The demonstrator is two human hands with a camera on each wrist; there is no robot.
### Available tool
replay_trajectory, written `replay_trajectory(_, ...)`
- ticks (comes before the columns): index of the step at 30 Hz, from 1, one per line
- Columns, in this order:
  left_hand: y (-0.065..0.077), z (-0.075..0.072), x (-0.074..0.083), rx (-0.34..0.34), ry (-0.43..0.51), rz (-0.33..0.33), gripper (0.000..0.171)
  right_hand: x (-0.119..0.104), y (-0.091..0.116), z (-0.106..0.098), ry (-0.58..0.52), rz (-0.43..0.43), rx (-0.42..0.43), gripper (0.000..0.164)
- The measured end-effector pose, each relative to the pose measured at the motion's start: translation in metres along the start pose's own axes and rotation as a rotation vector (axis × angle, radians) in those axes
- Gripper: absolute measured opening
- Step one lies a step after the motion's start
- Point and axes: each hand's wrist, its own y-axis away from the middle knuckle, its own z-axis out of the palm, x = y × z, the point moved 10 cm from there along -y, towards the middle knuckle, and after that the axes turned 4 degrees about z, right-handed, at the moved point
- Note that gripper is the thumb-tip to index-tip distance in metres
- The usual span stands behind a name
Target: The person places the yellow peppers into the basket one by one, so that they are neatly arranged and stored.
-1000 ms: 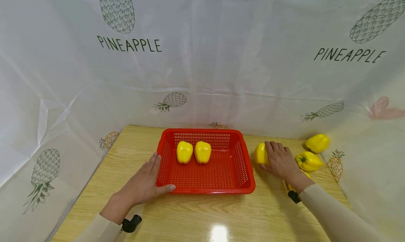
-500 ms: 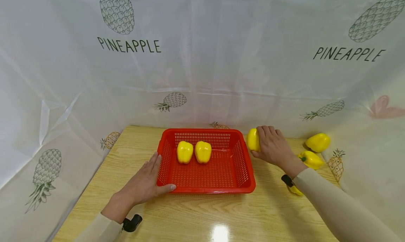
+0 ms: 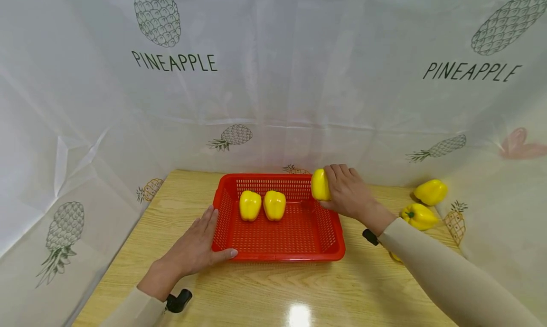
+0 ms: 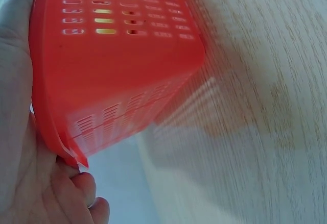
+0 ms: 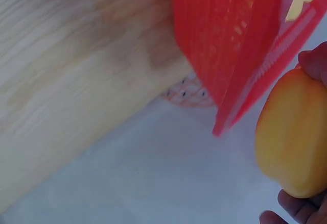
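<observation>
A yellow bell pepper (image 3: 320,185) is in my right hand (image 3: 348,192), raised over the right back part of the red plastic basket (image 3: 278,257). In the right wrist view, thumb and fingers pinch this pepper (image 5: 294,134) at its two ends. Two more yellow bell peppers, a left one (image 3: 249,206) and a right one (image 3: 274,205), stand side by side inside the basket toward the back left. Along the basket's left side rests my left hand (image 3: 192,251), its fingers extended at the rim and its thumb on the front left corner.
At the table's right edge lie two yellow bell peppers, one at the back (image 3: 430,192) and one nearer (image 3: 419,217). Another yellow piece (image 3: 395,257) is mostly hidden under my right forearm. A pineapple-printed sheet (image 3: 299,104) encloses the wooden table (image 3: 239,294) behind and at the sides.
My right hand has lifted the bell pepper from the table right of the basket and carried it leftward over the basket's right rim. The left hand and the basket have stayed put.
</observation>
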Motion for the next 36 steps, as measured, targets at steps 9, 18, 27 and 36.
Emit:
replay_trajectory(9,-0.001,0.0,-0.001,0.009,-0.011,0.002,0.132,-0.029,-0.01,0.026,-0.016,-0.037,-0.081,0.095)
replay_trajectory(18,-0.002,0.002,-0.002,-0.006,-0.002,-0.005,0.133,-0.045,-0.012,0.05,-0.012,-0.06,-0.15,0.088)
replay_trajectory(27,-0.001,0.001,-0.001,-0.002,-0.007,-0.006,0.134,-0.05,-0.012,0.068,0.021,-0.06,-0.224,0.092)
replay_trajectory(36,-0.001,0.001,-0.001,-0.008,-0.016,-0.006,0.133,-0.057,-0.014,0.081,0.043,-0.073,-0.241,0.093)
